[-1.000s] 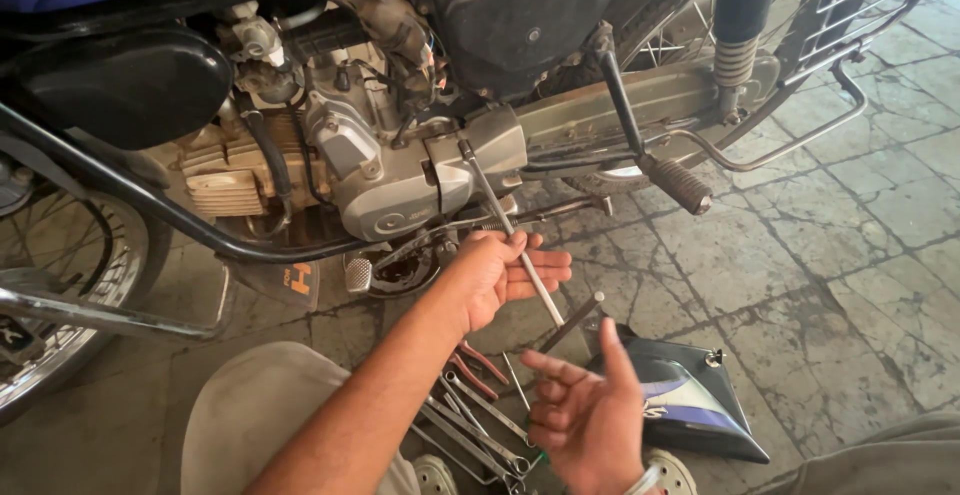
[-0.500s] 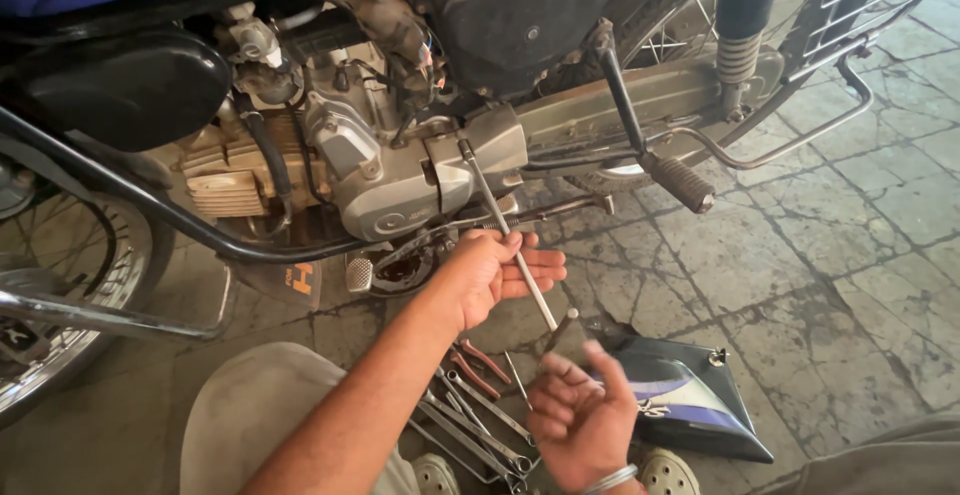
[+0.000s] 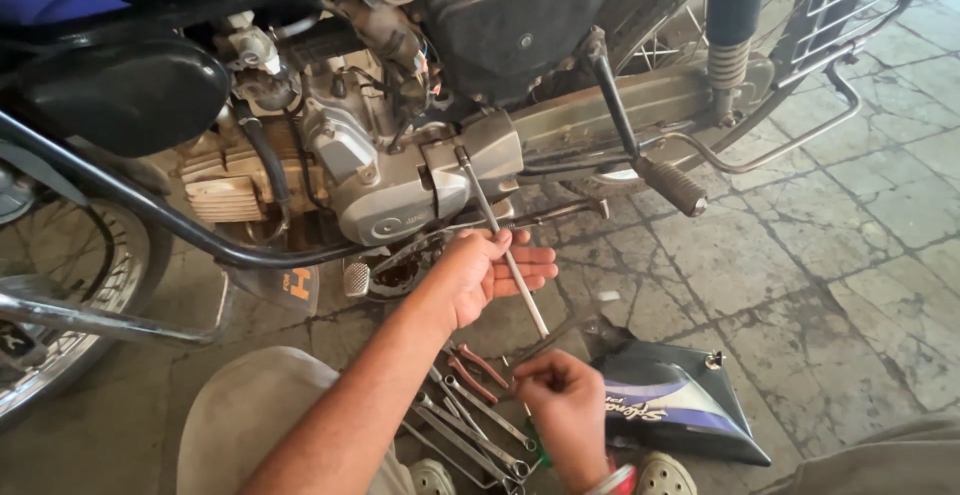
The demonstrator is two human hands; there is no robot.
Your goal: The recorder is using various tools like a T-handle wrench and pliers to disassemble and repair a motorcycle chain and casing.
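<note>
Beside engine, left hand (image 3: 490, 270) loosely gripping rod (image 3: 503, 242)

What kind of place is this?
Probably a roadside or open-air motorcycle repair spot: a motorcycle engine stands exposed, wrenches lie on the stone-paved ground, beside a removed side panel.

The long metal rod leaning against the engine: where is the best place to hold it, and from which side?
Hold the long metal rod at its bare middle shaft, coming from the left side, as the left hand does. Its top meets the engine case, its lower end slants toward the right hand.
</note>
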